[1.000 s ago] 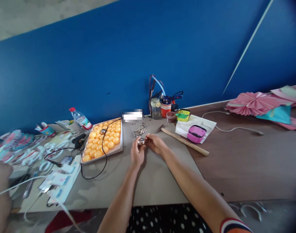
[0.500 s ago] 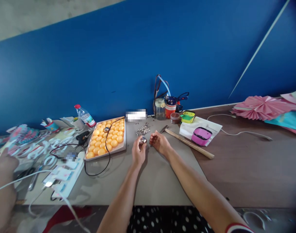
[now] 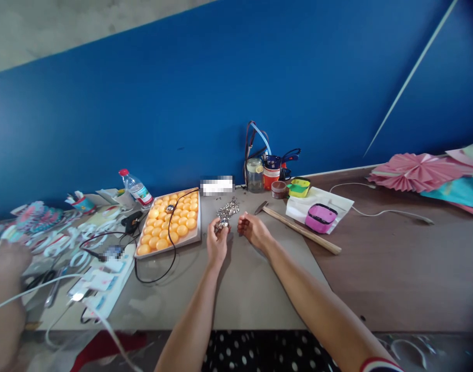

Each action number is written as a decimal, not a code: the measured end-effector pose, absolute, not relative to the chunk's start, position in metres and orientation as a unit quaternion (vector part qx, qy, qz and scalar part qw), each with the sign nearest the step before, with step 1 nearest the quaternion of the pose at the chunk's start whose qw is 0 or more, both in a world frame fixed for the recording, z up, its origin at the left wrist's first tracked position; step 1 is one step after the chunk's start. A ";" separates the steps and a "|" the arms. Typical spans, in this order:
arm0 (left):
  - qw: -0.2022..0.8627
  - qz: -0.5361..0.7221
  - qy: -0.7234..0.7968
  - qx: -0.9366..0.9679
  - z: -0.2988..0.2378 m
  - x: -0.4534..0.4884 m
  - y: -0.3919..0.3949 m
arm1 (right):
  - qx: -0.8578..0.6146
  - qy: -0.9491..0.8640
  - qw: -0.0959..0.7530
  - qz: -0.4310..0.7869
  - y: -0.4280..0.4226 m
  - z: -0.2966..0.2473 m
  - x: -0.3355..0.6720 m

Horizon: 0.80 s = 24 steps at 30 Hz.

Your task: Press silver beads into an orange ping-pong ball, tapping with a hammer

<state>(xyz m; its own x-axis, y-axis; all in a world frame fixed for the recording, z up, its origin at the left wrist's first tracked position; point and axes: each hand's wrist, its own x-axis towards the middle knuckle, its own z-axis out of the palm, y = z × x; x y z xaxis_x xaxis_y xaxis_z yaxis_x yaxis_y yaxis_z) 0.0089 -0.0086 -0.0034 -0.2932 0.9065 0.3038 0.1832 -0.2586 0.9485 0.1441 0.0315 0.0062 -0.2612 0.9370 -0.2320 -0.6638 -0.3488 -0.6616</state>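
Note:
My left hand (image 3: 217, 240) is closed around a shiny silver-studded ball (image 3: 223, 224), its thumb and fingers at the sides. Just to the right, my right hand (image 3: 254, 230) has its fingers curled in and drawn together, apart from the ball. Anything in its fingertips is too small to make out. Beyond both hands lies a loose pile of small silver studs (image 3: 229, 207) on the grey mat (image 3: 259, 289).
To the left, a tray of orange balls (image 3: 170, 222) has a black cable across it and one silver ball among them. A hammer (image 3: 302, 230) lies right, near a pink container (image 3: 320, 218). A glue gun (image 3: 131, 222), power strip (image 3: 118, 281) and co-worker's hand (image 3: 9, 263) are left.
My left hand has shifted slightly left with the silver ball, widening the gap to my right hand. My right hand stays nearly in place. The co-worker's hand at the left has moved a little.

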 end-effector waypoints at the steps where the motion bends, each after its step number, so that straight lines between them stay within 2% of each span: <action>1: 0.301 0.610 0.530 0.506 -0.004 0.009 -0.008 | -0.304 -0.227 0.526 0.761 0.032 0.005 0.144; 7: 0.297 0.601 0.549 0.499 -0.004 0.007 -0.008 | -0.317 -0.290 0.522 0.737 0.031 0.001 0.140; 16: 0.296 0.572 0.548 0.534 -0.002 0.006 -0.011 | -0.353 -0.497 0.495 0.619 0.028 -0.007 0.128; 24: 0.292 0.575 0.550 0.530 0.001 0.007 -0.012 | -0.356 -0.540 0.480 0.593 0.030 -0.010 0.128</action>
<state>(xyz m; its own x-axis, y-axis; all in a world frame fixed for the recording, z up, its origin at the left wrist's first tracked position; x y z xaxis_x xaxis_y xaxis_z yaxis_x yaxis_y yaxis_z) 0.0070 -0.0122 0.0010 -0.2663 0.9197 0.2885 0.2471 -0.2242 0.9427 0.1283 0.0295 -0.0103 -0.2856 0.9536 0.0955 -0.1840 0.0432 -0.9820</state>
